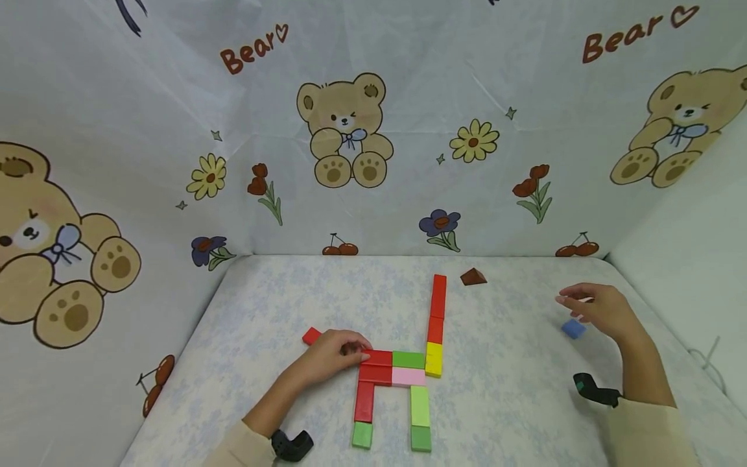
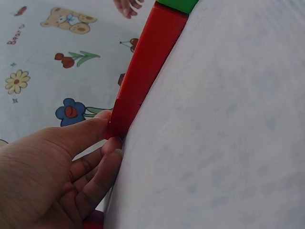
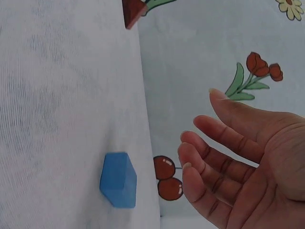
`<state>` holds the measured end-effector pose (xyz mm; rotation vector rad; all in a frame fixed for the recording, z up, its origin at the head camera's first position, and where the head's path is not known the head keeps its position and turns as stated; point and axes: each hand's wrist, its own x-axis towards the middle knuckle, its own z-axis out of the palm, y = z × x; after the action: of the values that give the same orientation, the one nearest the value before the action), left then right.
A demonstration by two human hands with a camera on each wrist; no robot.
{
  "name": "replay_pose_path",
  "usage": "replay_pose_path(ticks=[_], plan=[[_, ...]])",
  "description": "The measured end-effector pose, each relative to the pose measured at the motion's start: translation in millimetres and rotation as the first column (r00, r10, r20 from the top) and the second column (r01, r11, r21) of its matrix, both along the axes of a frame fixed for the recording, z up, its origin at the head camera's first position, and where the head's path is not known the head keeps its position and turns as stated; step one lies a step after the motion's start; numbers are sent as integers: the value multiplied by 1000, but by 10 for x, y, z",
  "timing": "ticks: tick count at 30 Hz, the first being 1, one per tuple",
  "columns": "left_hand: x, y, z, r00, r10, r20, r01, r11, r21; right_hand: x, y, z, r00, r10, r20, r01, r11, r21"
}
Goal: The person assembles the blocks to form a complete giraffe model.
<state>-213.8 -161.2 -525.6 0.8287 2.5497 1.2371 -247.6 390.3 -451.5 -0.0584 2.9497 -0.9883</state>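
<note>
At the left end of a flat figure of blocks, my left hand point(image 1: 335, 355) pinches a red block point(image 1: 378, 358) between thumb and fingers. The left wrist view shows the thumb on one side of that block's end point(image 2: 116, 121) and fingertips below it. Directly beneath lies another red block point(image 1: 375, 375); a green block point(image 1: 408, 360) and a pink block point(image 1: 408, 377) continue the rows rightward. My right hand point(image 1: 604, 311) hovers over the table with loosely bent fingers, holding nothing. Just below it rests a blue block point(image 1: 574, 329), apart from the fingers in the right wrist view.
Two leg-like columns, including a red block point(image 1: 364, 401) and a light green block point(image 1: 419, 405), run toward me. A yellow block point(image 1: 434, 359) with red blocks point(image 1: 438, 298) rises at the right. A brown triangular block point(image 1: 473, 277) lies farther back, and a red piece point(image 1: 312, 335) shows beyond my left hand.
</note>
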Motion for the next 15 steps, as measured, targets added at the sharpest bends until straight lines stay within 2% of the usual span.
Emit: replay_pose_path(ticks=[3,8,13,15], plan=[[12,-5,-2,1000,1,3,-1,1000,-1,52,136,-44,998,-26,51,26,1000,0],[0,-2,-29,1000,11,6,-11,1000,-12,85,310,-71,992,-17,128,15,1000,22],[-15,12,8,1000,8,15,-8,1000,-17,60,446,-119,968,-12,253,4,1000,29],[-11,9,24,1000,5,18,-5,1000,-17,45,462,-148,961,0,278,-7,1000,26]])
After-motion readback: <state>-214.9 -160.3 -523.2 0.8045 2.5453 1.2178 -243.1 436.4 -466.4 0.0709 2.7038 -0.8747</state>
